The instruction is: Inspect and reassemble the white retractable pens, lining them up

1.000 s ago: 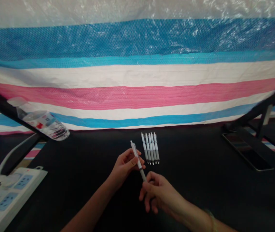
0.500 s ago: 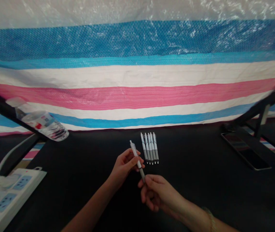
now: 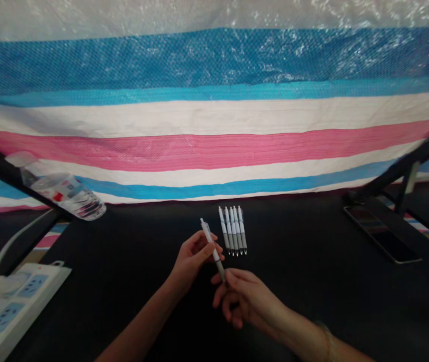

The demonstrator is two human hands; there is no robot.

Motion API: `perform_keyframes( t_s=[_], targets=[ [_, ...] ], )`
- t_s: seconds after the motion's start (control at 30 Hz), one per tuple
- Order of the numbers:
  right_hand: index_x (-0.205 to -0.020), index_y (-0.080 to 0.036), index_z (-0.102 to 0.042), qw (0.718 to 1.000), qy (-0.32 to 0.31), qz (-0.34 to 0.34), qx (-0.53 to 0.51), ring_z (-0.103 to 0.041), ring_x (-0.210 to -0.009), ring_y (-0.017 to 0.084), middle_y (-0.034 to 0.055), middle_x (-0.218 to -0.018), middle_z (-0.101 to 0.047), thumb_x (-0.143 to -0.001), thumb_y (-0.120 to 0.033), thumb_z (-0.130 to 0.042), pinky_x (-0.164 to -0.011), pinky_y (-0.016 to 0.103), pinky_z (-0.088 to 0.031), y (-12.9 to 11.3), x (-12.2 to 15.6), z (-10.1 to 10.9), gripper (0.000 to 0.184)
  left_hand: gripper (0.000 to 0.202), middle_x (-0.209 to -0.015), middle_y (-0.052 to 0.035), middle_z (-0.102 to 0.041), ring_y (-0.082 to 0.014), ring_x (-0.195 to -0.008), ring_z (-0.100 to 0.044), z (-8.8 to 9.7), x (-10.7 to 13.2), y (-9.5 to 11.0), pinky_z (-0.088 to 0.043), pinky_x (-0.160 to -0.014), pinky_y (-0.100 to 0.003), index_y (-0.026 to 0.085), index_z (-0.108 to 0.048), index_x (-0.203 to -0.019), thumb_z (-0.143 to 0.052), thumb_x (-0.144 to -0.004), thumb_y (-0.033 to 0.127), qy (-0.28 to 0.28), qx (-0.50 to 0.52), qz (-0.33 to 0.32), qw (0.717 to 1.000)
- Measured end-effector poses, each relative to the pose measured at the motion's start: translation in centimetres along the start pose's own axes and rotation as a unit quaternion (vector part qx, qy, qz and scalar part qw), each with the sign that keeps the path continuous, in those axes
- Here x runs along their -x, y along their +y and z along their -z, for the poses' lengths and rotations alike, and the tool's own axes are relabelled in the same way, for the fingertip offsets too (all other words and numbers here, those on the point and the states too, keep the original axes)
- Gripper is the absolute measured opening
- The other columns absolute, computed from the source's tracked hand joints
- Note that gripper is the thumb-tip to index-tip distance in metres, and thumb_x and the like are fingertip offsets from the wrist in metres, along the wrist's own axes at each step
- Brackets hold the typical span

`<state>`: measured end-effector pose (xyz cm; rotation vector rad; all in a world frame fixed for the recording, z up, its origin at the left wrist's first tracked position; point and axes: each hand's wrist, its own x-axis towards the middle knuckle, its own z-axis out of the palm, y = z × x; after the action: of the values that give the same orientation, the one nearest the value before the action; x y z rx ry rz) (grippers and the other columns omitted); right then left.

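A white pen point(image 3: 207, 234) with a grey grip slants between my two hands above the black table. My left hand point(image 3: 195, 256) pinches its white barrel between thumb and fingers. Lower down, my right hand point(image 3: 239, 294) has thumb and forefinger closed around the grey tip end, which hides the point; its other fingers curl loosely below. Just beyond my hands, a row of several matching white pens point(image 3: 233, 229) lies side by side on the table, grey grips toward me.
On the left stand a clear water bottle point(image 3: 73, 196) and a white power strip point(image 3: 44, 281) with a plugged-in cable. A dark phone point(image 3: 382, 234) lies at the right near a black frame bar point(image 3: 406, 156). A striped plastic sheet point(image 3: 207, 151) hangs behind the black table point(image 3: 293, 261).
My right hand has shifted slightly up and left at the pen's tip end, and its lower fingers have spread a little. My left hand keeps its hold.
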<state>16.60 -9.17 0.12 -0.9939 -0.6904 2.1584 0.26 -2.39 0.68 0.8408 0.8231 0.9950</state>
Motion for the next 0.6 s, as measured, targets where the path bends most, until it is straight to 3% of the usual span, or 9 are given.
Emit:
perform_keyframes(
  t_s=[0.17,0.43,0.6],
  targets=[
    [-0.080,-0.015,-0.054,0.997,0.034,-0.003,0.071,-0.045,-0.034,0.005,-0.0013,-0.056,-0.063,-0.073,-0.055,-0.075,-0.032,0.015,-0.024,-0.5,0.1,-0.1,0.046,0.028,-0.078,-0.0050,-0.071,-0.0185,-0.068,-0.070,-0.1,0.1,0.0,-0.055,-0.069,-0.029,0.014,-0.066,-0.094,-0.080,-0.077,0.032,-0.009,0.012,0.006,1.000],
    [-0.078,-0.011,-0.062,0.999,-0.019,-0.036,0.029,-0.041,-0.029,0.005,0.0007,-0.048,-0.060,-0.074,-0.063,-0.068,-0.032,0.017,-0.019,0.2,-0.6,1.1,0.053,0.025,-0.073,-0.0028,-0.068,-0.0166,-0.067,-0.068,0.1,-0.2,-0.6,-0.052,-0.070,-0.028,0.015,-0.064,-0.089,-0.080,-0.077,0.030,-0.054,0.085,0.012,0.995],
    [-0.082,-0.009,-0.064,0.999,-0.020,-0.030,0.032,-0.039,-0.029,0.004,-0.0006,-0.048,-0.059,-0.077,-0.061,-0.067,-0.033,0.018,-0.019,-0.3,-0.6,1.3,0.053,0.026,-0.073,-0.0027,-0.067,-0.0170,-0.067,-0.068,0.0,-0.3,-0.4,-0.052,-0.069,-0.028,0.015,-0.064,-0.088,-0.080,-0.076,0.031,-0.038,0.078,-0.004,0.996]
  ],
)
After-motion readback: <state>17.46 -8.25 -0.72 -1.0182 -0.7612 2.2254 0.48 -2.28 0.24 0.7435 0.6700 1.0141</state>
